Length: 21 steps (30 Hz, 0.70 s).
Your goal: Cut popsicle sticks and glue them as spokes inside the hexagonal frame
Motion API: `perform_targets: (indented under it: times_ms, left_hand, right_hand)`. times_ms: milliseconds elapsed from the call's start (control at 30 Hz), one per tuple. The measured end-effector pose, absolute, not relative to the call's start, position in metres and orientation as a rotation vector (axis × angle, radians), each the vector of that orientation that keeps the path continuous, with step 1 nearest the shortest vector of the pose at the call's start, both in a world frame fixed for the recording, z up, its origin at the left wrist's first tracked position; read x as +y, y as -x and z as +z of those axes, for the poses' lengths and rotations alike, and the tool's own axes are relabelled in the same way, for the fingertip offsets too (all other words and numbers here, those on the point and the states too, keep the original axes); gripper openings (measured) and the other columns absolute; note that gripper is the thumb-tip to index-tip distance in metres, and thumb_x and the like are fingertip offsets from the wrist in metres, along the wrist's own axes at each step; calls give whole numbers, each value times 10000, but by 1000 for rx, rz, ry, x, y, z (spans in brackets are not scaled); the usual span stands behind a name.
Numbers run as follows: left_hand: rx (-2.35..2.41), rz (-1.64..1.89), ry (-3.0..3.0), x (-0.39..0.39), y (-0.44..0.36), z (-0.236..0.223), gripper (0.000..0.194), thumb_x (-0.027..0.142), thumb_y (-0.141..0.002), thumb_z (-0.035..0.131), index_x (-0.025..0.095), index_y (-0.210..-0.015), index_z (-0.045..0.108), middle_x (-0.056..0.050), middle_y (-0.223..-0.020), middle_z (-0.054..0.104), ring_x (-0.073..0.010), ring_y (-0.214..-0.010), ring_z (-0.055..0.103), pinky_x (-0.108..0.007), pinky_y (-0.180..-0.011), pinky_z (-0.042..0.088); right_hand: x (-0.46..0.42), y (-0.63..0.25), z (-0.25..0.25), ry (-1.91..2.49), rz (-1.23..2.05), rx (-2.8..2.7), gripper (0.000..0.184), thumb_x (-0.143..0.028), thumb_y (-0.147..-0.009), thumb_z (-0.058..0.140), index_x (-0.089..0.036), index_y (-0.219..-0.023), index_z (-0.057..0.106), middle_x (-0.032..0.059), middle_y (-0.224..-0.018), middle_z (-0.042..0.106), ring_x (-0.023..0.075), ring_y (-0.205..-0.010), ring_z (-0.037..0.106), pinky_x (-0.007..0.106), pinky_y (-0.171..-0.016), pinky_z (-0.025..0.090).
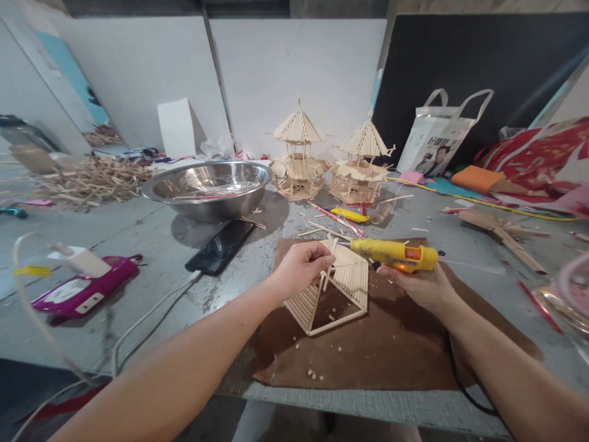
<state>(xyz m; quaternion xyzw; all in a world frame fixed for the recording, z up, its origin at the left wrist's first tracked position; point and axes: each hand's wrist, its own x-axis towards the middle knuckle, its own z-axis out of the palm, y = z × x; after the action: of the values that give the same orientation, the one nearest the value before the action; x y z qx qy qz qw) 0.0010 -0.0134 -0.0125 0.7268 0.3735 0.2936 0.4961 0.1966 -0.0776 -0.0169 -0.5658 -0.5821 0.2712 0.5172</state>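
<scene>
My left hand [304, 267] pinches a short wooden stick [335, 247] between thumb and fingertips, just over a polygonal roof frame [354, 279] made of thin wooden sticks. Several of the frame's sides are covered with rows of sticks; the side nearest me shows only bare struts. In my right hand [416, 285] is a yellow hot glue gun [396, 255], with an orange glow by its handle. Its nozzle points left and lies close to the stick in my left hand. Whether nozzle and stick touch, I cannot tell. A brown sheet [391, 350] lies under the frame.
Two stick pavilions [299, 153] stand at the back, left of a white bag [435, 138]. A steel bowl [207, 209], a phone [221, 247] on a cable and a purple power strip [87, 285] occupy the left. A yellow cutter [350, 215] lies beyond the brown sheet.
</scene>
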Motion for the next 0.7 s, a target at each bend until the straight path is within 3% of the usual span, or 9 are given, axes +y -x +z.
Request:
perform_targets:
  times_ms: [300, 700]
  left_hand:
    - [928, 493, -2115, -9, 3, -8, 205, 324, -678, 489, 135, -659, 564, 26, -578, 522, -61, -539, 435, -174, -521, 339]
    - [840, 21, -2303, -25, -5, -6, 179, 273, -646, 516, 147, -709, 626, 10, -611, 592, -83, -560, 478, -175, -525, 327]
  right_hand:
    - [-75, -212, -21, 1390, 645, -1310, 216, -370, -563, 629, -183, -560, 521, -53, -383, 428, 71, -325, 376, 211, -316, 313]
    - [-75, -211, -19, 1416, 697, -1308, 260, -410, -572, 621, -180, -579, 501, -61, -399, 419, 52, -324, 354, 198, -319, 278]
